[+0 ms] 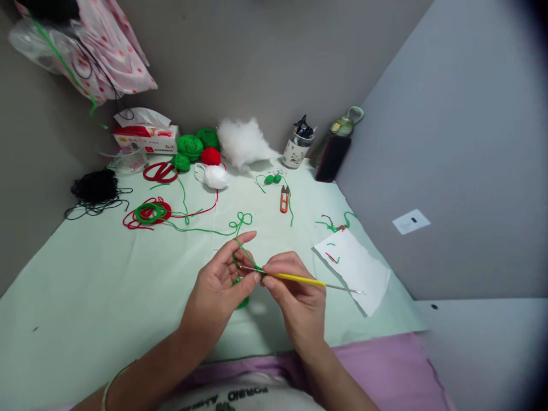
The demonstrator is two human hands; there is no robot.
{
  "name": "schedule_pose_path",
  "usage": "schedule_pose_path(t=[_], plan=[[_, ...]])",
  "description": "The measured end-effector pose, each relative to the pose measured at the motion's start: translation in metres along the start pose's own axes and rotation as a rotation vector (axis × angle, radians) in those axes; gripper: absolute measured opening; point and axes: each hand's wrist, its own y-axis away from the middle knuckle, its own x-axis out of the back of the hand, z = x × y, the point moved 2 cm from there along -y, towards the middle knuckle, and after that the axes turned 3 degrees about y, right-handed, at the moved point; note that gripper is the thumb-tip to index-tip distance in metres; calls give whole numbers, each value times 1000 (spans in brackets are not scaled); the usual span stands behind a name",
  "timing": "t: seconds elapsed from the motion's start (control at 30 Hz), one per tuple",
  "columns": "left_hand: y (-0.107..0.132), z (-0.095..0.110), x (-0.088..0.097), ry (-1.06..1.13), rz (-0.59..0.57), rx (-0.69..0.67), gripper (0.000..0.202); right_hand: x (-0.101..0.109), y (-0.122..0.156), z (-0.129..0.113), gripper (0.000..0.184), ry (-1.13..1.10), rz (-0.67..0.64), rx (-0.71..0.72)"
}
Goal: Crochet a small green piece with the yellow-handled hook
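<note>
In my right hand [295,294] I grip a crochet hook [299,278] by its yellow handle, its thin metal tip pointing left. My left hand [218,285] pinches a small green crocheted piece [259,274] between thumb and fingers. Green yarn [245,249] loops over its raised index finger and runs down to the hook. The hook's tip lies at the yarn beside the left fingers. Below the left thumb hangs a rounded green part [242,299], mostly hidden by the hand; I cannot tell whether it joins the piece.
Behind lie red scissors [160,172], green yarn balls [190,148], white stuffing [246,142], orange snips [284,200] and two small green pieces [273,179]. Coiled red and green yarn [149,213] lies left. White paper [359,274] with yarn scraps is at right, below a phone [333,158].
</note>
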Motion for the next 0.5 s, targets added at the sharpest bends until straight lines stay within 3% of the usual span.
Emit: schedule_pose_path(t=[0.13,0.37,0.5], plan=[[-3,3,-1,3,-16,35,55,-2,-8,-2,16,-13,65,-15],[-7,2,0,208,-162,199,53,-7,-12,8,6,-290,62,-256],[-6,1,1,244,-123,194,49,-5,-11,5,8,-215,22,-163]])
